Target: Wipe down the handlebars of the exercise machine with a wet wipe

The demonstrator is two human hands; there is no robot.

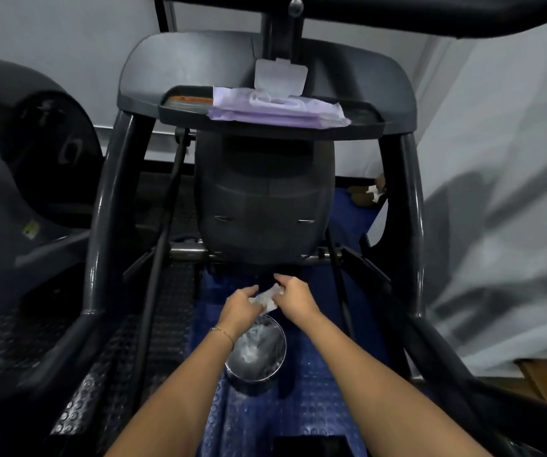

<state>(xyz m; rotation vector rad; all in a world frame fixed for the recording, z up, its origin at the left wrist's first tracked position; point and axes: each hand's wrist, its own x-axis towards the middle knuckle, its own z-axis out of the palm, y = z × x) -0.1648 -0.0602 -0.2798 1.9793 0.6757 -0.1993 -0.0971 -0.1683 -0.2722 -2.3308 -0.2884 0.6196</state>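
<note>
- Two hands meet low and at the centre of the machine. The left hand [239,306] and right hand [295,296] each pinch one end of the same wipe [267,296], with the fingers curled onto it.
- The wipe is a small crumpled white strip stretched between the two hands. It hangs just above the far rim of the bin [284,344] and does not touch it.
- I cannot tell whether the wipe is fresh and being unfolded or used and about to be dropped. The bin holds something pale, either a liner or spent wipes.
- The left bar [107,209] rises on the left and the right bar [410,209] on the right, well apart from the hands. Each has its long axis running up and away toward the tray [369,125].
- The hands sit between the two bars. The left hand is nearer the left bar and the right hand nearer the right bar, at much the same remove.
- If wiping is next, one hand would likely take the wipe alone, carry it outward and up to its own side, and stroke along the tube rather than across it.
- A top bar [397,14] crosses overhead, farthest of all from the hands.
- The pack [278,110] lies on the tray with its lid flipped up, up and ahead of the hands.
</note>
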